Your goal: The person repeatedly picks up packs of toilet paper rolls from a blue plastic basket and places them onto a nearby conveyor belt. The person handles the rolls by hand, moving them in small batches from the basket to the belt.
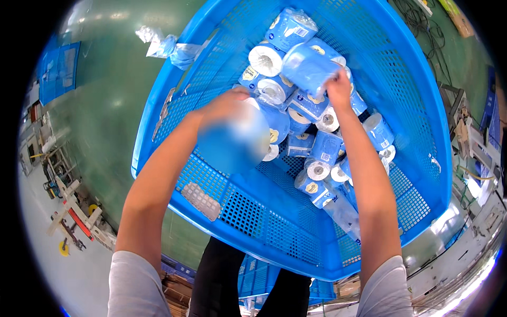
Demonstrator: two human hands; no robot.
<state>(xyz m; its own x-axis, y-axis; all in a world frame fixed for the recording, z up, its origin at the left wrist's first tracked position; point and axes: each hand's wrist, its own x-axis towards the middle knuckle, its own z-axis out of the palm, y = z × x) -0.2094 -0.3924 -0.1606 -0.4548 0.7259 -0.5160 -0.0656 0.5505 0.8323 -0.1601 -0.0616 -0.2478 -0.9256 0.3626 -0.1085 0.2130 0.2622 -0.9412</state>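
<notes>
A big blue plastic crate with perforated walls fills the view below me. Inside it lie several toilet-paper rolls in blue wrappers, piled toward the far and right side. My left hand grips one blue-wrapped roll, which is blurred and raised above the crate's near-left part. My right hand holds another blue-wrapped roll lifted over the pile at the far side.
A crumpled clear-and-blue plastic bag lies on the green floor by the crate's far-left corner. A grey ribbed piece sits on the crate's near wall. Wooden frames and tools stand at the left; metal racks at the right.
</notes>
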